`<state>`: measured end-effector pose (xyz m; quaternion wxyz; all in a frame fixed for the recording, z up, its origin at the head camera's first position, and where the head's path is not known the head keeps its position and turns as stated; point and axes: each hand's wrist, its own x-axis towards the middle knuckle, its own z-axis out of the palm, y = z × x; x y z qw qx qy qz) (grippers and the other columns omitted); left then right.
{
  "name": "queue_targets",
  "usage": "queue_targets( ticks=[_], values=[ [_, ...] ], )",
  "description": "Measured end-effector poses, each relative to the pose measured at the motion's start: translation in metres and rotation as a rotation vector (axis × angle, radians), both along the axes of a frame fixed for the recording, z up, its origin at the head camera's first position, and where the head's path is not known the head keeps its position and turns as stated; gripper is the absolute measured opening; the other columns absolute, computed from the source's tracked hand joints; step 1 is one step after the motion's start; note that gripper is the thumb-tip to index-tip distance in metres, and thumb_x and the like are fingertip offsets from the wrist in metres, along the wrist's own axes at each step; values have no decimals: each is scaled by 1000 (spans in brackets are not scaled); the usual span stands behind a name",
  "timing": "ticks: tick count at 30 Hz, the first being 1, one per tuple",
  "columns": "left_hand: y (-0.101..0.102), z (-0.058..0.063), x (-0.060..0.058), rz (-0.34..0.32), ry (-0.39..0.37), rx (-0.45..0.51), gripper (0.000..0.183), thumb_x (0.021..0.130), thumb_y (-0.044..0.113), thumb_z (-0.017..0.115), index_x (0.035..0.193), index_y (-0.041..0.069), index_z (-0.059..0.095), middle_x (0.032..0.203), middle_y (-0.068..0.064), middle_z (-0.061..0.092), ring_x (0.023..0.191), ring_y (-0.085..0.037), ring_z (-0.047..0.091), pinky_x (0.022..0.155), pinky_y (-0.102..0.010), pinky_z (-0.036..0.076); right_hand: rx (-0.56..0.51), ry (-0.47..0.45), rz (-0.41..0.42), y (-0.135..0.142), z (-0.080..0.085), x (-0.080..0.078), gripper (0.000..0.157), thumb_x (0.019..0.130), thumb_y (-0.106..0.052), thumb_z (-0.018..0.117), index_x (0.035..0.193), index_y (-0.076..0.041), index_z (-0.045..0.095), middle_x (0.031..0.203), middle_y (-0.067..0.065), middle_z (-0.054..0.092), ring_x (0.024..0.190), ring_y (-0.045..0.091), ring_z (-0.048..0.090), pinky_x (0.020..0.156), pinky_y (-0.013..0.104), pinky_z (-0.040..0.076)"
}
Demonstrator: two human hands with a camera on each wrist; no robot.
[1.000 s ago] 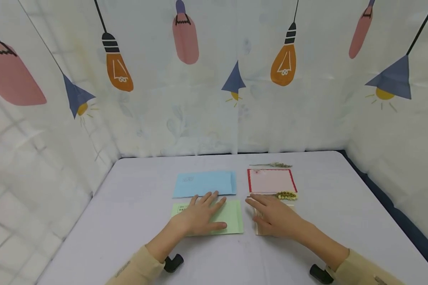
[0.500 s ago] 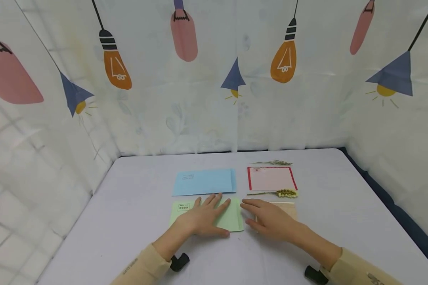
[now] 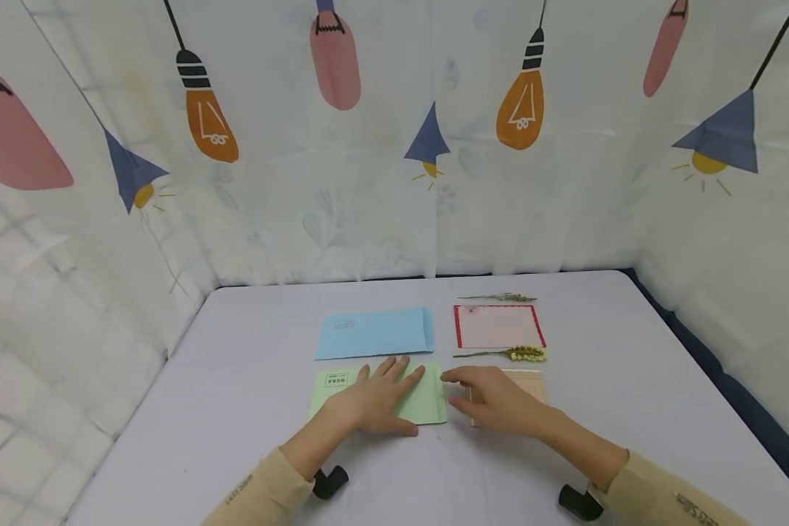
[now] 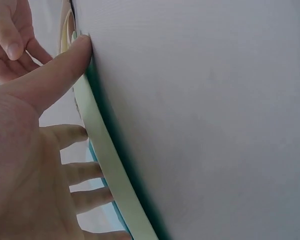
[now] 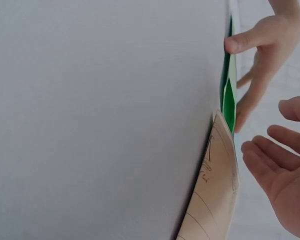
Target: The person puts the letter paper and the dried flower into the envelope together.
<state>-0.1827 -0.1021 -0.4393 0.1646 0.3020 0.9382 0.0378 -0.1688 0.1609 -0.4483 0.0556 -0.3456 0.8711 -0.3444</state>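
My left hand [image 3: 376, 403] lies with spread fingers on a light green envelope [image 3: 429, 405] that has printed characters at its upper left. In the left wrist view, its thumb [image 4: 70, 65] reaches the envelope's near edge. My right hand [image 3: 500, 399] is by the envelope's right end, over a tan card [image 3: 527, 381], with thumb and fingers apart and nothing between them. From the right wrist, the green envelope's end [image 5: 229, 107] gapes a little beside the tan card [image 5: 210, 185], which bears thin dark line drawings.
Behind the green envelope lies a blue envelope [image 3: 375, 334]. To its right is a pink card [image 3: 500, 327] with a red border. A yellow dried flower sprig [image 3: 527, 353] lies in front of that card, a thinner green sprig [image 3: 511, 297] behind it. All are on a white table [image 3: 237, 365].
The right hand has lifted off the tan card and shifted left to the green envelope's right end, uncovering the yellow sprig's stem. The left hand has slid slightly right and nearer.
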Motion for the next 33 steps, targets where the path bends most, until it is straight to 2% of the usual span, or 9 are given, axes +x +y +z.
queue_targets(
  ticks=[5, 13, 22, 27, 33],
  values=[
    [-1, 0, -1, -2, 1, 7, 98, 88, 63, 72, 165, 23, 27, 169, -12, 21, 154, -35, 19, 114, -67, 24, -152, -212, -62, -2, -4, -4, 34, 104, -20, 64, 131, 0, 64, 123, 9, 70, 111, 21, 68, 92, 30, 55],
    [0, -1, -2, -7, 6, -11, 99, 88, 64, 72, 166, 24, 25, 169, -12, 20, 154, -35, 19, 115, -66, 25, -250, -431, -120, -5, -6, -5, 39, 104, -20, 64, 134, 5, 61, 121, 10, 70, 109, 22, 68, 91, 31, 55],
    [0, -2, -2, -12, 23, -2, 99, 88, 64, 72, 165, 23, 27, 168, -12, 22, 153, -35, 21, 113, -66, 29, -431, -733, -123, -13, -6, -5, 41, 110, -7, 46, 140, 20, 43, 125, 22, 63, 112, 33, 68, 95, 39, 55],
    [0, -1, -2, -4, 13, 7, 99, 87, 64, 72, 165, 23, 28, 168, -11, 22, 154, -34, 20, 113, -67, 27, -462, -796, -142, -15, -8, -5, 41, 110, -7, 44, 140, 21, 43, 127, 23, 62, 110, 31, 68, 94, 38, 56],
    [-2, -2, -1, 15, -6, 5, 101, 87, 65, 72, 166, 22, 25, 170, -9, 19, 155, -33, 17, 112, -70, 25, -484, -865, -148, -20, -13, -8, 42, 109, -8, 45, 140, 21, 43, 122, 21, 63, 102, 24, 66, 91, 37, 57]
  ],
)
